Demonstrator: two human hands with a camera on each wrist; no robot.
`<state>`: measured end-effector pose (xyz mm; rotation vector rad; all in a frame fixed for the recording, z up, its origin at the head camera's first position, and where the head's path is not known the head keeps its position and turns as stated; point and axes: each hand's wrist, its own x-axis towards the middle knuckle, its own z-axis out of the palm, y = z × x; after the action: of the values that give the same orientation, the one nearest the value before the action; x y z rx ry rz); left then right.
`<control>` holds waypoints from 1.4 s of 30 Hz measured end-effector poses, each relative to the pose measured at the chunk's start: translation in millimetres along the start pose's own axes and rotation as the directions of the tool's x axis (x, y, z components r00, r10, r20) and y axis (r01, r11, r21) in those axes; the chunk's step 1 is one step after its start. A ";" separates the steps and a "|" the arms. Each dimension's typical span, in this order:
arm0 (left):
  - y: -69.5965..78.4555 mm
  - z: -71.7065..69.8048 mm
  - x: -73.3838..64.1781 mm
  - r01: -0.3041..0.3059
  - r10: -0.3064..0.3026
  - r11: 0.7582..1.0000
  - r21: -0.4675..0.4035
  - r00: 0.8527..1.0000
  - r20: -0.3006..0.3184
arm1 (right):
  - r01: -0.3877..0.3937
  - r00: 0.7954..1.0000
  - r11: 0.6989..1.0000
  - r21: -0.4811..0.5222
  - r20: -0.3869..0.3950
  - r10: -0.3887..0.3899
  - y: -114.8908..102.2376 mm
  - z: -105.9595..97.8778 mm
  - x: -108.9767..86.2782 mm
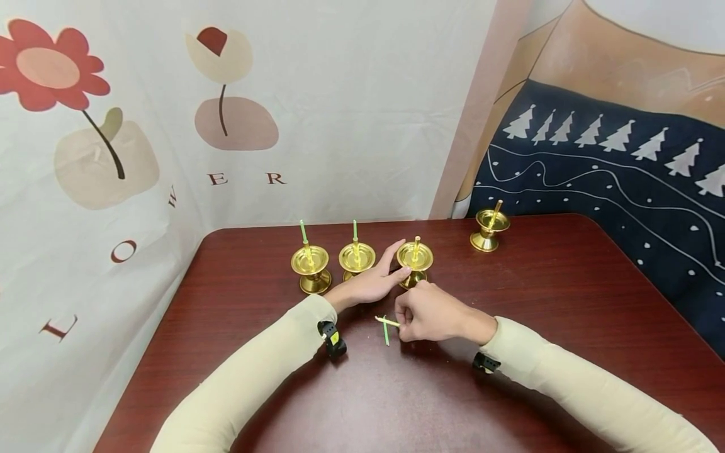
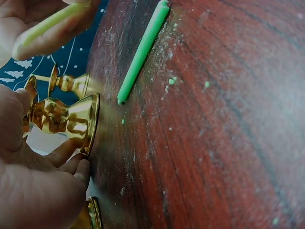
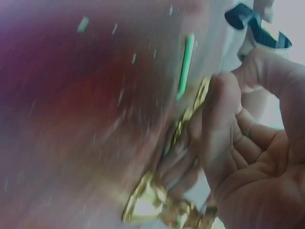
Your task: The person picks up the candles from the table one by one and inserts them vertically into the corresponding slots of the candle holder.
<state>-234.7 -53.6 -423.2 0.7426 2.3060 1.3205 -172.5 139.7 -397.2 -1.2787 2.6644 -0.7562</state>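
My left hand (image 1: 370, 284) holds the third brass candle holder (image 1: 415, 259), its thumb near the dish and the other fingers around the left side and behind. A bare spike-like tube stands in that holder's dish. Just in front, my right hand (image 1: 435, 313) pinches a thin yellow candle (image 2: 52, 24) between thumb and fingers. Beneath that candle a green candle (image 1: 386, 336) lies on the table; in the left wrist view the green candle (image 2: 143, 52) is close to the holder's foot. The right wrist view is blurred, and the yellow candle is hidden there.
Two brass holders, the left one (image 1: 309, 259) and the one beside it (image 1: 357, 258), carry upright green candles. Another holder (image 1: 490, 223) without a candle stands at the back right. Small green crumbs (image 2: 172, 81) dot the dark red table (image 1: 351, 402). Printed cloth hangs behind.
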 end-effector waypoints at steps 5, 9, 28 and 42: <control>0.1 0.2 -0.6 0.019 -0.019 0.999 0.028 1.000 -0.016 | -0.027 1.000 1.000 -0.015 0.002 0.027 12.0 -15.9 -7.5; -0.1 0.7 -0.2 0.031 -0.030 0.999 0.038 0.999 -0.025 | -0.036 0.998 0.999 -0.019 -0.053 0.035 20.4 -28.9 -9.7; 0.0 2.9 0.5 0.009 -0.009 0.998 -0.063 1.000 0.004 | -0.169 0.814 0.968 0.187 -0.527 0.244 51.8 -67.0 8.6; -1.7 3.0 0.0 0.009 -0.009 0.998 -0.063 1.000 0.001 | -0.157 0.790 0.963 0.220 -0.557 0.256 54.2 -63.2 20.6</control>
<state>-233.5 -52.3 -426.1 0.7115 2.2533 1.3828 -242.3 177.6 -364.8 -0.7725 3.0290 -1.4993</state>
